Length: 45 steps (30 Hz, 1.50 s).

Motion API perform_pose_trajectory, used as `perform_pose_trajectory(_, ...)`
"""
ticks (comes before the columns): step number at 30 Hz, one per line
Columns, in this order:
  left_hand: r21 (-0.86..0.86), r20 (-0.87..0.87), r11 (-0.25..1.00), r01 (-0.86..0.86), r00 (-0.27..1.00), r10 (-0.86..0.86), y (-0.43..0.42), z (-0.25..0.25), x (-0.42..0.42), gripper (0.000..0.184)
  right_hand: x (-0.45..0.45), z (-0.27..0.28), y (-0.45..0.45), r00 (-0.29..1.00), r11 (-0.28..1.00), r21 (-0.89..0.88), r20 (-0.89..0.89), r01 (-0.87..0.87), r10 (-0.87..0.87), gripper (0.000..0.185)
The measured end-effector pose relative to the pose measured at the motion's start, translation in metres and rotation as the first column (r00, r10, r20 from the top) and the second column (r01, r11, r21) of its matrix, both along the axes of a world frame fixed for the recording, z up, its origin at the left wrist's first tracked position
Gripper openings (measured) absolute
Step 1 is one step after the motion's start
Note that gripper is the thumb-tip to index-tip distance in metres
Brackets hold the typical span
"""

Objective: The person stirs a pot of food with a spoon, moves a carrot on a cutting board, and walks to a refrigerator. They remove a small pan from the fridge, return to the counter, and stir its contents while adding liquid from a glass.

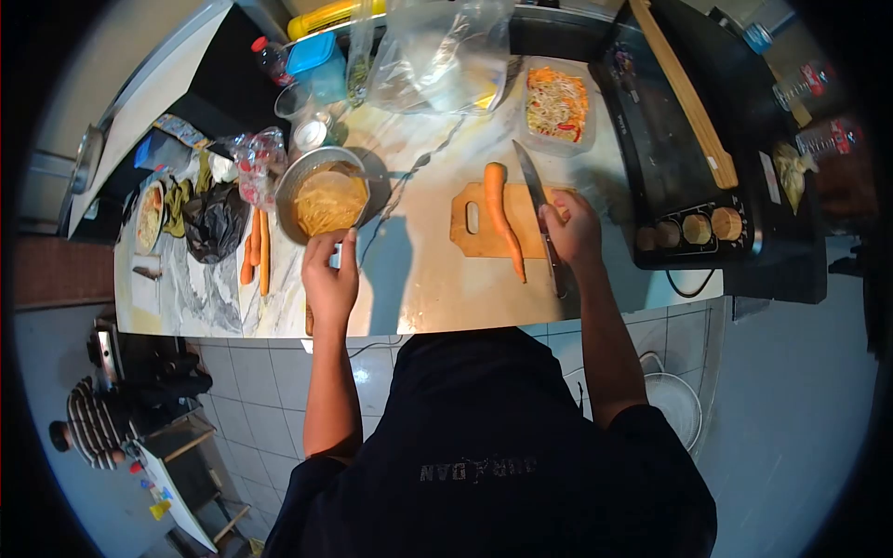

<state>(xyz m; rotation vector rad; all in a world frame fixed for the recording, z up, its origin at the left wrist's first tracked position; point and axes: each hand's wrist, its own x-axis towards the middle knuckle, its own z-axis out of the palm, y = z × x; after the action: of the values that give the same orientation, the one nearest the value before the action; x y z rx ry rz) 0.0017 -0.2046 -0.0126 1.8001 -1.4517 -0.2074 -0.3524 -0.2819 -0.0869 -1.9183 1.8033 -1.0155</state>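
Note:
My left hand [331, 279] is at the near rim of a metal pot [286, 216], its fingers bent and the thumb apart from them; I see nothing held. Inside the pot are pale yellow strips [330, 200] in liquid. My right hand [572, 231] is closed on a long knife [529, 172], near where blade and handle meet; the blade points away from me. Under the knife lies a wooden cutting board [460, 237] with a cut-out handle hole. A long whole carrot [496, 205] rests across the board, its thin tip over the near edge, left of the knife.
Several carrots [255, 246] and a black plastic bag [214, 223] lie left of the pot. Shredded vegetables fill a clear container [559, 107] behind the board. A clear plastic bag [437, 56] stands at the back. A black oven [670, 139] bounds the right. Another person [98, 423] is far left.

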Motion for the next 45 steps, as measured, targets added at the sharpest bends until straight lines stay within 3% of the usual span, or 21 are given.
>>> perform_pose_trajectory(1, 0.022, -0.120, 0.998, 0.064, 0.991, -0.061, -0.005, 0.002, -0.009, 0.012, -0.002, 0.001, 0.008, 1.000, 1.000, -0.004, 0.004, 0.013, -0.013, 0.023)
perform_pose_trajectory(3, -0.012, -0.054, 0.986, 0.167, 0.984, -0.167, -0.016, -0.002, -0.024, 0.013, -0.008, 0.002, 0.023, 0.998, 0.999, -0.031, -0.055, 0.015, -0.016, 0.020)
perform_pose_trajectory(5, 0.001, -0.069, 0.970, 0.242, 0.968, -0.241, -0.027, -0.012, -0.038, 0.014, -0.017, 0.006, 0.038, 1.000, 0.996, -0.086, 0.003, 0.017, -0.017, 0.019)
perform_pose_trajectory(7, 0.005, -0.107, 0.956, 0.294, 0.950, -0.292, -0.035, -0.016, -0.057, 0.015, -0.030, 0.014, 0.050, 0.999, 0.988, 0.156, 0.042, -0.011, 0.004, 0.021)
perform_pose_trajectory(10, 0.155, -0.223, 0.890, 0.428, 0.893, -0.390, -0.043, -0.021, -0.082, 0.020, -0.045, 0.015, 0.068, 0.999, 0.983, 0.175, 0.034, -0.048, 0.042, 0.024)
perform_pose_trajectory(14, 0.229, -0.206, 0.831, 0.508, 0.859, -0.468, -0.049, -0.035, -0.108, 0.023, -0.048, 0.003, 0.084, 0.991, 0.996, 0.086, 0.128, 0.037, -0.047, 0.031)
perform_pose_trajectory(16, 0.224, -0.182, 0.791, 0.570, 0.822, -0.540, -0.051, -0.042, -0.118, 0.024, -0.044, 0.005, 0.089, 0.989, 0.973, 0.228, 0.133, 0.037, -0.069, 0.039)
perform_pose_trajectory(19, 0.297, -0.137, 0.706, 0.643, 0.760, -0.635, -0.050, -0.049, -0.122, 0.032, -0.038, 0.007, 0.096, 0.997, 0.977, 0.212, 0.066, 0.035, -0.050, 0.043)
perform_pose_trajectory(21, 0.264, 0.053, 0.732, 0.628, 0.748, -0.661, -0.044, -0.051, -0.126, 0.031, -0.038, 0.003, 0.096, 0.998, 0.970, 0.242, 0.054, 0.010, -0.024, 0.044)
perform_pose_trajectory(22, 0.259, 0.052, 0.743, 0.617, 0.759, -0.649, -0.042, -0.050, -0.125, 0.031, -0.037, 0.000, 0.095, 0.999, 0.979, 0.202, 0.044, 0.023, -0.032, 0.043)
perform_pose_trajectory(24, 0.357, -0.214, 0.679, 0.642, 0.763, -0.610, -0.038, -0.046, -0.119, 0.036, -0.037, -0.001, 0.092, 1.000, 0.988, 0.152, 0.025, 0.013, -0.017, 0.042)
perform_pose_trajectory(26, 0.325, -0.216, 0.730, 0.601, 0.799, -0.561, -0.026, -0.041, -0.113, 0.036, -0.037, 0.002, 0.090, 0.994, 0.981, 0.177, 0.062, 0.073, -0.085, 0.038)
perform_pose_trajectory(29, 0.338, -0.255, 0.802, 0.492, 0.868, -0.426, -0.005, -0.035, -0.097, 0.035, -0.042, -0.006, 0.079, 0.980, 0.998, 0.066, 0.198, 0.006, -0.019, 0.028)
perform_pose_trajectory(31, 0.374, -0.297, 0.826, 0.422, 0.898, -0.324, 0.012, -0.029, -0.088, 0.035, -0.037, 0.006, 0.075, 0.978, 0.993, 0.116, 0.206, -0.019, -0.005, 0.020)
perform_pose_trajectory(33, 0.373, -0.306, 0.858, 0.354, 0.919, -0.247, 0.030, -0.022, -0.079, 0.032, -0.033, 0.009, 0.071, 0.957, 0.998, 0.002, 0.285, -0.058, 0.055, 0.018)
perform_pose_trajectory(38, 0.349, -0.341, 0.878, 0.327, 0.917, -0.206, 0.077, -0.023, -0.049, 0.019, -0.012, 0.011, 0.072, 0.916, 0.969, -0.090, 0.317, -0.228, 0.245, 0.015)
perform_pose_trajectory(42, 0.356, -0.363, 0.883, 0.305, 0.916, -0.170, 0.101, -0.007, -0.024, 0.020, 0.024, 0.030, 0.088, 0.859, 0.950, -0.202, 0.411, -0.240, 0.305, 0.018)
perform_pose_trajectory(43, 0.348, -0.357, 0.888, 0.300, 0.918, -0.170, 0.107, -0.008, -0.016, 0.020, 0.030, 0.033, 0.094, 0.856, 0.946, -0.214, 0.412, -0.242, 0.312, 0.018)
perform_pose_trajectory(45, 0.284, -0.438, 0.908, 0.310, 0.884, -0.165, 0.117, -0.008, -0.002, 0.021, 0.040, 0.037, 0.107, 0.909, 0.940, -0.158, 0.248, -0.302, 0.334, 0.016)
